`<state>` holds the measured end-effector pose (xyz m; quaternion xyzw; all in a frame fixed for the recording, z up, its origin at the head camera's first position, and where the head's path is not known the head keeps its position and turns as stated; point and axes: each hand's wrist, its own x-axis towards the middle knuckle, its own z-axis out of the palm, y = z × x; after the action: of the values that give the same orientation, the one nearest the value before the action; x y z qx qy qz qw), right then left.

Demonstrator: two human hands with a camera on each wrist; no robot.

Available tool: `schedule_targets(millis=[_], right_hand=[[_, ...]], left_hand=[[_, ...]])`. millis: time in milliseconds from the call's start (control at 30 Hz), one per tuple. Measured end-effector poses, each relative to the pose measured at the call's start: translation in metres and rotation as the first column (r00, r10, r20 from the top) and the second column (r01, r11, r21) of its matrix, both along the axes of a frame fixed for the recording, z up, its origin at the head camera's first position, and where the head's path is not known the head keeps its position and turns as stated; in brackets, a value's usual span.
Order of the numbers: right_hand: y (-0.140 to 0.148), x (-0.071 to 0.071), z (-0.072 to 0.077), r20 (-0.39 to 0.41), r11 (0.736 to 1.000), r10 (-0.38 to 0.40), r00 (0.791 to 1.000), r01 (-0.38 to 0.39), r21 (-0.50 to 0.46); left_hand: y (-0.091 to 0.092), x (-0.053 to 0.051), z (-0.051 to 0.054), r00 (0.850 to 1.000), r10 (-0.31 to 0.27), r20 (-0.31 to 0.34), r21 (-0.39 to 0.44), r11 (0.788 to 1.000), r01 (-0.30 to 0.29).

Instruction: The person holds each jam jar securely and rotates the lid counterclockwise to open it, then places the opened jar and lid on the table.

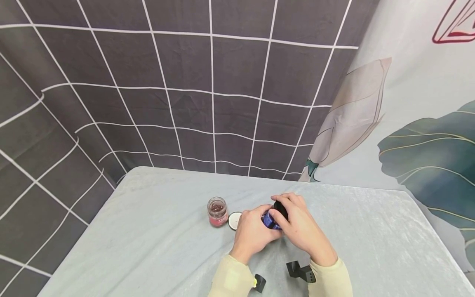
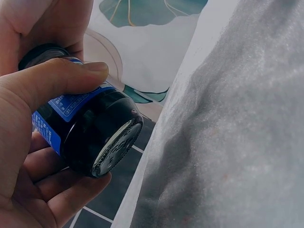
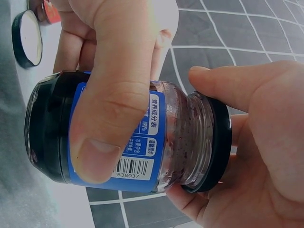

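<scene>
A glass jar (image 3: 171,137) with a blue label, dark contents and a black lid (image 3: 221,142) is held tilted on its side above the table. My left hand (image 1: 256,231) grips its body, with the thumb (image 2: 80,78) across the label and the fingers beneath. The fingers and thumb of my right hand (image 1: 302,225) curl round the lid, which sits on the jar's mouth. In the left wrist view the jar's base (image 2: 118,147) faces outward. How tightly the lid is screwed on cannot be seen.
An uncovered glass jar (image 1: 217,211) with a red label and dark contents stands left of the hands. Beside it lies a loose lid (image 1: 234,221), its white inside showing. Pale cloth covers the table (image 1: 163,231); a dark grid-patterned curtain (image 1: 185,107) hangs behind it.
</scene>
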<state>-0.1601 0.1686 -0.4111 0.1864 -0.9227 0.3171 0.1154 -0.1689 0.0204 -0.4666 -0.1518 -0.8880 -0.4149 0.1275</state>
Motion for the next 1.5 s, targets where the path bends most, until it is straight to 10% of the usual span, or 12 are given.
schedule_targets(millis=[1500], right_hand=[[-0.0006,-0.0003,-0.0012,-0.021,1.0,0.021,1.0,-0.021,0.016]], left_hand=[[-0.0006,0.0005,-0.0001,1.0,-0.003,0.013,0.002,1.0,0.003]])
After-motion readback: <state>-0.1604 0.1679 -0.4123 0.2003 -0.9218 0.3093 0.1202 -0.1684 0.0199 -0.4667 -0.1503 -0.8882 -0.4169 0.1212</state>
